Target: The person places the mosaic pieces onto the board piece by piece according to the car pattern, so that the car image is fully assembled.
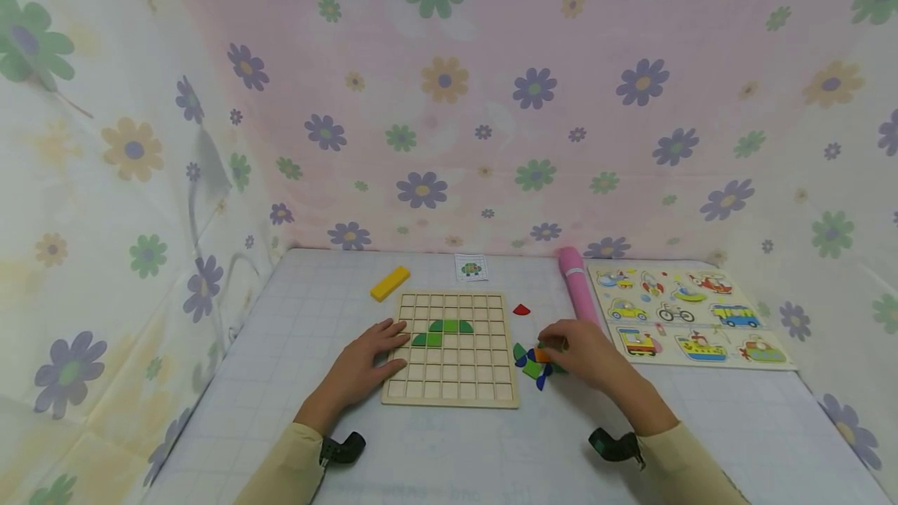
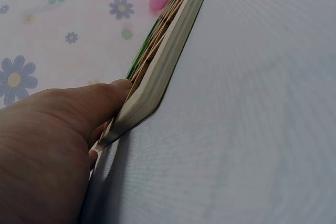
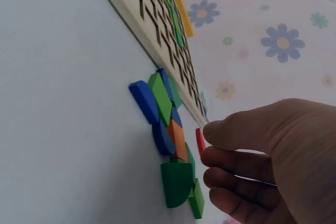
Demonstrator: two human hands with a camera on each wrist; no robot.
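A square wooden grid board [image 1: 450,403] lies on the table with several green pieces [image 1: 434,340] set in its middle cells. My left hand [image 1: 361,357] rests at the board's left edge, fingers extended; in the left wrist view its thumb [image 2: 113,95] touches the rim. Right of the board, my right hand [image 1: 578,349] hovers over a loose heap of blue, green and orange pieces. In the right wrist view its fingers [image 3: 236,156] are loosely bent, with nothing visible between them. The orange piece [image 3: 177,140] and a dark green quarter-round piece [image 3: 177,183] lie beside them.
A red piece [image 1: 521,309] lies alone near the board's right edge. Behind the board are a yellow bar [image 1: 390,284] and a small picture card [image 1: 471,267]. A pink roll [image 1: 579,287] and a vehicle puzzle board [image 1: 673,342] lie at right.
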